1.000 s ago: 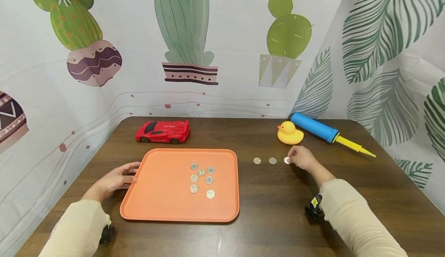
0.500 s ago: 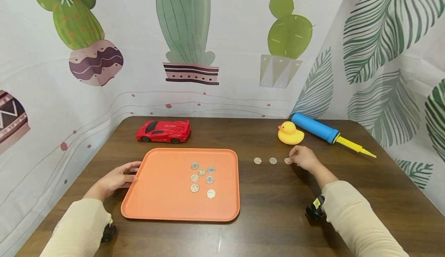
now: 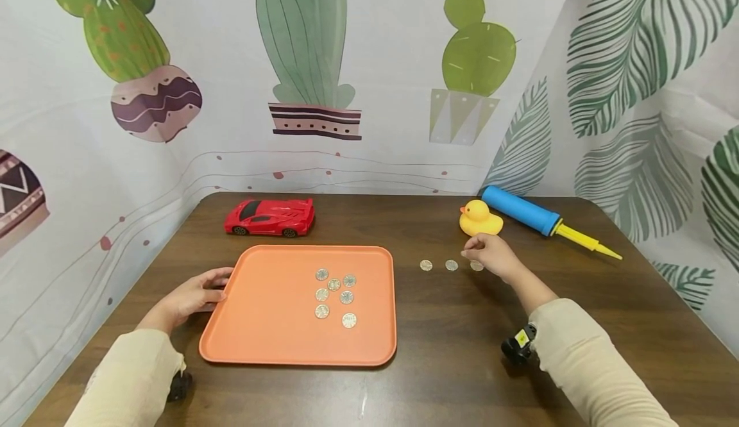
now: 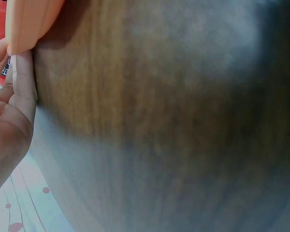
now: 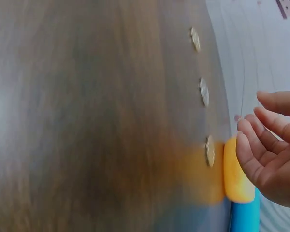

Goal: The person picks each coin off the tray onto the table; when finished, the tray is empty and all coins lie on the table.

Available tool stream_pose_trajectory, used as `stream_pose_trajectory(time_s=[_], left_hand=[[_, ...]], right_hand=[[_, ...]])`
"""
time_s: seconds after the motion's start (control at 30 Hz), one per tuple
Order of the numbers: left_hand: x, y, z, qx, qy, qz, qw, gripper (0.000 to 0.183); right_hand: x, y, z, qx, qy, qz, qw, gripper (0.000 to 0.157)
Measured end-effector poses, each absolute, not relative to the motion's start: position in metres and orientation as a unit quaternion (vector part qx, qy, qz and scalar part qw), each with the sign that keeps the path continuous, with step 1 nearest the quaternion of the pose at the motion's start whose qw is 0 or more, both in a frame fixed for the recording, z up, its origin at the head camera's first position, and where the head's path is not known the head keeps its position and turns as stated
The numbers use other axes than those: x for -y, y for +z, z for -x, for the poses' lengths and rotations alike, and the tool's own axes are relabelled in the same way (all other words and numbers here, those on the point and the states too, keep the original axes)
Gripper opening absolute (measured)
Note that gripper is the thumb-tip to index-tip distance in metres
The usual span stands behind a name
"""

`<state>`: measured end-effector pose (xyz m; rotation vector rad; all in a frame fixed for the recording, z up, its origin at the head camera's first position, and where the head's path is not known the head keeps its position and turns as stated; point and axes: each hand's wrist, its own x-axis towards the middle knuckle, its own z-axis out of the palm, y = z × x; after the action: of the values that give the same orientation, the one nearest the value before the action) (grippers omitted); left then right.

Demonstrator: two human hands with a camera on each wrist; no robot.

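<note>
My left hand (image 3: pixel 193 295) holds the left rim of the orange tray (image 3: pixel 248 324); in the left wrist view, its fingers (image 4: pixel 23 79) lie at the rim's underside. Several coins are on the tray's right half, among them a coin (image 3: pixel 349 320) near the front. To the tray's right, three coins form a row: a left coin (image 3: pixel 426 265), a middle coin (image 3: pixel 451 265) and a right coin (image 5: pixel 210 151). Above the right coin hovers my right hand (image 3: pixel 493 255), fingers loosely curved and nothing between them; it partly covers that coin in the head view.
Behind the right hand sits a yellow rubber duck (image 3: pixel 480 218), beside a blue and yellow hand pump (image 3: pixel 522 209). A red toy car (image 3: pixel 270 217) stands behind the tray. A printed cloth (image 3: pixel 392 81) hangs past the table's back edge.
My right hand has let go of the right coin, lifted, and shifted slightly left. That coin lies in the row with the other two. The left hand and tray stay put.
</note>
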<state>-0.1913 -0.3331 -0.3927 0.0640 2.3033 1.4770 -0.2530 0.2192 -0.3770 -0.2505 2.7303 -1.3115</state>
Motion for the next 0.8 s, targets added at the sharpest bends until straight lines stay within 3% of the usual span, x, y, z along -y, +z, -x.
stream_pose_trajectory(time_s=[0.8], left_hand=[[0.334, -0.395, 0.194, -0.826, 0.527, -0.016, 0.200, 0.063]], right_hand=[[-0.147, -0.358, 0.253, -0.807, -0.563, 0.142, 0.106, 0.023]])
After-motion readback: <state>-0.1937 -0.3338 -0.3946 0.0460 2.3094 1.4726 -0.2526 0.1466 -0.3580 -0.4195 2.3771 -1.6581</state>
